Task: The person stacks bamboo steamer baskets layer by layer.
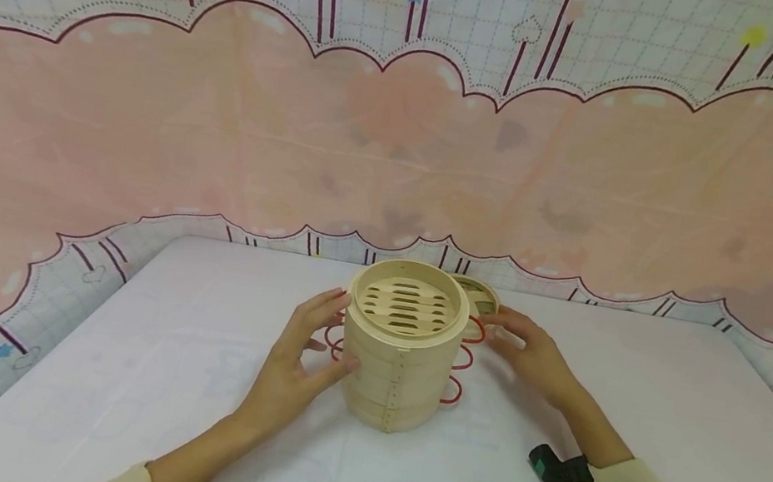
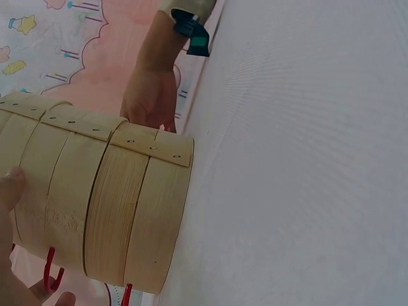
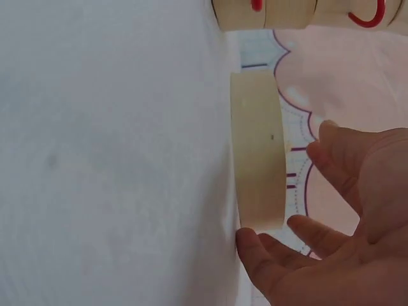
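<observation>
A stack of round bamboo steamer baskets (image 1: 398,378) stands upright on the table, with red loop handles on both sides. Its top shows a slatted surface inside a raised rim. My left hand (image 1: 291,365) is at the stack's left side. The thumb touches the front wall and fingertips rest near the upper rim; in the left wrist view other fingers are partly hidden behind the stack. Behind and to the right lies a low, slatted bamboo steamer piece (image 3: 258,153). My right hand (image 1: 535,357) has its fingers spread beside it, a fingertip touching its lower edge.
A white-covered table (image 1: 183,377) holds the bamboo pieces. Behind it hangs a printed cloth (image 1: 294,151) with pink scallops and candle shapes. Black straps (image 1: 559,468) are on the wrists, below beige sleeves.
</observation>
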A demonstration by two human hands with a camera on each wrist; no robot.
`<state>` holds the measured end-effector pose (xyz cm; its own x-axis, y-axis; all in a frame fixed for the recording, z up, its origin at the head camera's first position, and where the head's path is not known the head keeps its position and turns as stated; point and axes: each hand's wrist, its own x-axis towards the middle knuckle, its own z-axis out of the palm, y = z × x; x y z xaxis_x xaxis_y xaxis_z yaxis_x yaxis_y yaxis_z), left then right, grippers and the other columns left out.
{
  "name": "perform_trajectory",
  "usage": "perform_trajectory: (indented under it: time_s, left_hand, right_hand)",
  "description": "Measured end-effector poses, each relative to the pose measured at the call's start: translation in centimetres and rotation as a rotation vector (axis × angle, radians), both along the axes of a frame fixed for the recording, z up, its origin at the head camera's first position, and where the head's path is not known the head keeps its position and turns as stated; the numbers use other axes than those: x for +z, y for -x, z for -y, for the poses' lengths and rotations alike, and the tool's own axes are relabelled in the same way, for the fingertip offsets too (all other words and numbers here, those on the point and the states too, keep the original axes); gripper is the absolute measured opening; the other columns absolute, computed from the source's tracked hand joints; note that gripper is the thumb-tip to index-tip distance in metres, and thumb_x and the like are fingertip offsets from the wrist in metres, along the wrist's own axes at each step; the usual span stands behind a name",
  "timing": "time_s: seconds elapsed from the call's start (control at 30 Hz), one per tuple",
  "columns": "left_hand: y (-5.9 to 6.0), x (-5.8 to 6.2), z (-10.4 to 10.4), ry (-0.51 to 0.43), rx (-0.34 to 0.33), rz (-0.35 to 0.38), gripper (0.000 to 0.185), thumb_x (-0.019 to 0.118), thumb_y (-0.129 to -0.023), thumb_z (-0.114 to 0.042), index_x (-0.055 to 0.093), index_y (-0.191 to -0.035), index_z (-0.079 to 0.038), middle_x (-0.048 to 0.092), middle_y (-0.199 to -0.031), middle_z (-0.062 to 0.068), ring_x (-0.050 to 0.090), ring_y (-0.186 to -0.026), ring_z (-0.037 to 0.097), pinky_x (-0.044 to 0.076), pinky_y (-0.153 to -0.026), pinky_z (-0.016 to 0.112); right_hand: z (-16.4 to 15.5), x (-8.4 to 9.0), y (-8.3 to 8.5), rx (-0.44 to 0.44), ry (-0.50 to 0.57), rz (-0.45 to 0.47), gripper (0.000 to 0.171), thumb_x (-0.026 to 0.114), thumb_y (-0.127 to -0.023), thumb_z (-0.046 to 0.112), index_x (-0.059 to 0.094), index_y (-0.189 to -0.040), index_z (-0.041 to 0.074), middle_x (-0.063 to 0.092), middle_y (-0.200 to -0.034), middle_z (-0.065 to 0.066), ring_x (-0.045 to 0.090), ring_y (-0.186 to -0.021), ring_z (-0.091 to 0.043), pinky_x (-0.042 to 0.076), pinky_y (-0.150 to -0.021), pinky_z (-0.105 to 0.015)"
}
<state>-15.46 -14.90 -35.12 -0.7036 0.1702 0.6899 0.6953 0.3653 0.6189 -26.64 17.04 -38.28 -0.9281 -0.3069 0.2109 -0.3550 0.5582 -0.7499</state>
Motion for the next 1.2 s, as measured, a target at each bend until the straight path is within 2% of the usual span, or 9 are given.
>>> perform_trajectory:
  time_s: [0.13,0.23,0.37,0.57,0.7,0.9,1.03,1.2]
  left_hand:
    - [0.0,0.0,-0.1,0.002,0.004,0.004,0.069,0.074,-0.078,0.005,0.042,-0.138,-0.006,0.038,-0.143,0.016,0.052,-0.11,0.037,0.045,-0.075,0.049]
    - [0.0,0.0,-0.1,0.004,0.007,0.007,0.069,0.074,-0.078,0.004,0.042,-0.138,-0.007,0.038,-0.144,0.016,0.052,-0.111,0.036,0.045,-0.076,0.049]
    - [0.0,0.0,-0.2,0.001,0.007,0.006,0.068,0.074,-0.078,0.005,0.043,-0.137,-0.007,0.038,-0.143,0.016,0.052,-0.111,0.036,0.045,-0.075,0.049]
    - [0.0,-0.1,-0.2,-0.001,0.013,-0.002,0.069,0.074,-0.077,0.005,0.043,-0.137,-0.006,0.039,-0.143,0.016,0.052,-0.11,0.036,0.045,-0.075,0.049]
    - [0.0,-0.1,-0.3,-0.002,0.014,-0.001,0.069,0.074,-0.077,0.005,0.043,-0.137,-0.007,0.038,-0.143,0.016,0.052,-0.111,0.035,0.045,-0.075,0.049]
    - [0.0,-0.1,-0.4,-0.002,0.018,0.005,0.069,0.074,-0.078,0.005,0.043,-0.138,-0.007,0.038,-0.144,0.015,0.051,-0.111,0.034,0.045,-0.075,0.049]
    - [0.0,-0.2,-0.4,-0.002,0.022,0.009,0.069,0.074,-0.078,0.004,0.043,-0.138,-0.008,0.038,-0.144,0.014,0.051,-0.112,0.032,0.045,-0.075,0.049]
    - [0.1,-0.2,-0.4,-0.004,0.022,0.003,0.069,0.074,-0.078,0.004,0.043,-0.138,-0.008,0.038,-0.144,0.013,0.051,-0.112,0.031,0.046,-0.075,0.048]
  right_hand:
    - [0.1,-0.5,-0.1,0.008,0.002,0.011,0.037,0.064,-0.092,0.017,0.06,-0.128,0.007,0.027,-0.15,-0.024,0.023,-0.138,-0.043,0.029,-0.104,-0.056]
    - [0.3,-0.9,-0.1,0.01,-0.021,-0.006,0.039,0.064,-0.092,0.015,0.058,-0.129,0.004,0.023,-0.15,-0.028,0.03,-0.133,-0.046,0.036,-0.1,-0.053]
    - [0.5,-1.0,-0.2,-0.002,-0.066,-0.042,0.041,0.064,-0.092,0.016,0.057,-0.13,0.001,0.022,-0.149,-0.031,0.04,-0.125,-0.051,0.038,-0.097,-0.054]
    - [0.8,-1.3,-0.1,-0.004,-0.146,-0.123,0.043,0.065,-0.091,0.018,0.057,-0.129,0.0,0.026,-0.147,-0.034,0.046,-0.119,-0.053,0.035,-0.098,-0.06]
    - [0.9,-1.5,0.0,0.002,-0.148,-0.14,0.043,0.066,-0.09,0.016,0.058,-0.129,0.0,0.026,-0.146,-0.034,0.045,-0.12,-0.053,0.035,-0.097,-0.061]
    - [1.0,-1.5,0.1,-0.005,-0.153,-0.171,0.041,0.068,-0.088,0.015,0.06,-0.126,0.0,0.03,-0.144,-0.036,0.036,-0.127,-0.053,0.032,-0.098,-0.063]
    - [1.0,-1.6,0.2,-0.017,-0.143,-0.195,0.037,0.07,-0.086,0.012,0.062,-0.12,0.001,0.033,-0.142,-0.036,0.032,-0.13,-0.051,0.035,-0.098,-0.06]
    - [1.0,-1.6,0.3,-0.042,-0.101,-0.195,0.032,0.073,-0.083,0.009,0.065,-0.113,-0.002,0.035,-0.14,-0.037,0.034,-0.129,-0.051,0.037,-0.098,-0.056]
